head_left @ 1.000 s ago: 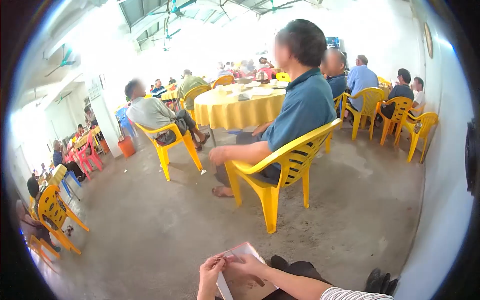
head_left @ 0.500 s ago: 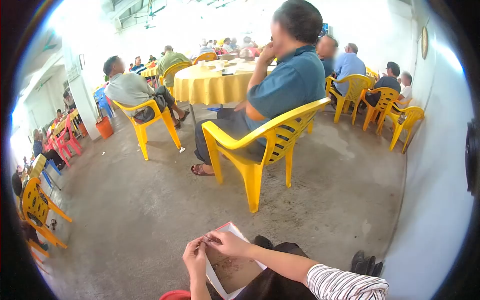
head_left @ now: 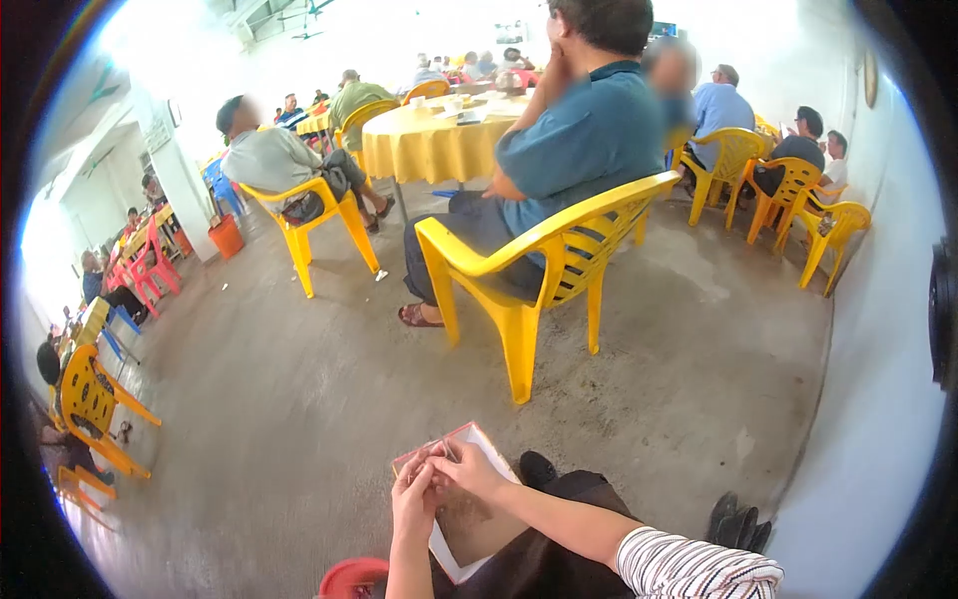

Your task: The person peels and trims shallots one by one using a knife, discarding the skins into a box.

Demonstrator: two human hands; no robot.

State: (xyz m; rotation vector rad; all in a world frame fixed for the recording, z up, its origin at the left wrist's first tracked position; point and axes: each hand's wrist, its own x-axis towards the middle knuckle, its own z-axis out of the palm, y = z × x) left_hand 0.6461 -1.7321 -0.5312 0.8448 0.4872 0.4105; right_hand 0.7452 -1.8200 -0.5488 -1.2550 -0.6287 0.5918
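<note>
Low in the view, a shallow box with white sides and a brownish inside lies tilted at my lap. Over its upper left part my left hand and my right hand meet at the fingertips. The fingers of both are bent in a pinch. Whatever lies between them is too small to make out. Part of a red tub shows at the bottom edge, left of the box.
A person sits in a yellow plastic chair just ahead, beside a round table with a yellow cloth. Other seated people are farther back. A white wall runs along the right. Black shoes stand at lower right.
The whole view has shifted a little, with the room now farther right. My two hands have drawn closer together over the box. More of the red tub shows.
</note>
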